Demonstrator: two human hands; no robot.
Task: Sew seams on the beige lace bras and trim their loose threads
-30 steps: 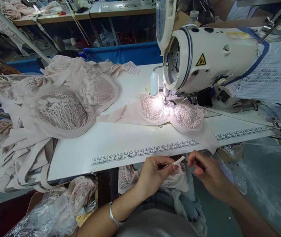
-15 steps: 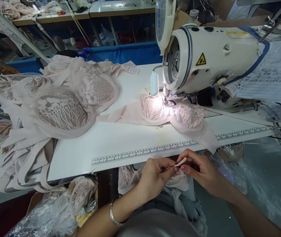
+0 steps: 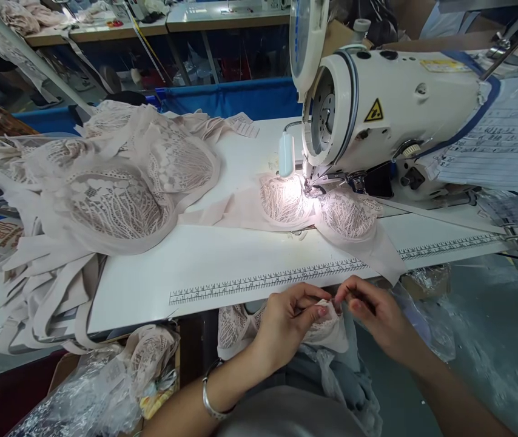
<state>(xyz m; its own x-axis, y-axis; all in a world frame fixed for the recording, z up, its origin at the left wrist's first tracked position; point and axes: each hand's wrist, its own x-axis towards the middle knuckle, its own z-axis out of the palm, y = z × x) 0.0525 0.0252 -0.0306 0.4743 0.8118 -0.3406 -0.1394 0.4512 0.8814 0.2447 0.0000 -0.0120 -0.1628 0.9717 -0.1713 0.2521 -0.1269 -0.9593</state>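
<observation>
Sewing-room floor (image 3: 495,321) shows at the near right, beyond the end of a long white tabletop (image 3: 186,264) that runs across the scene. On the tabletop's right side stands a cream sewing machine (image 3: 409,103), and on its left lies a heap of pale lace bras (image 3: 117,206), straps hanging over the near edge. A bra under the needle (image 3: 350,215) sits in the lamp's glare, one band end reaching over the printed ruler (image 3: 268,280). Nearest of all, below the table edge, the lap bra (image 3: 334,341) lies partly hidden behind the hands. It looks light, limp and stretchy, with openwork that could snag or pull, so the firmer finished edge seems a better hold than the lace. The left hand (image 3: 279,328) pinches that garment's upper edge, thumb against forefinger. The right hand (image 3: 380,315) is loosely curled, fingertips just beside the same edge; whether they grip anything cannot be told. Smallest is a silver bangle (image 3: 208,397) on the left wrist.
</observation>
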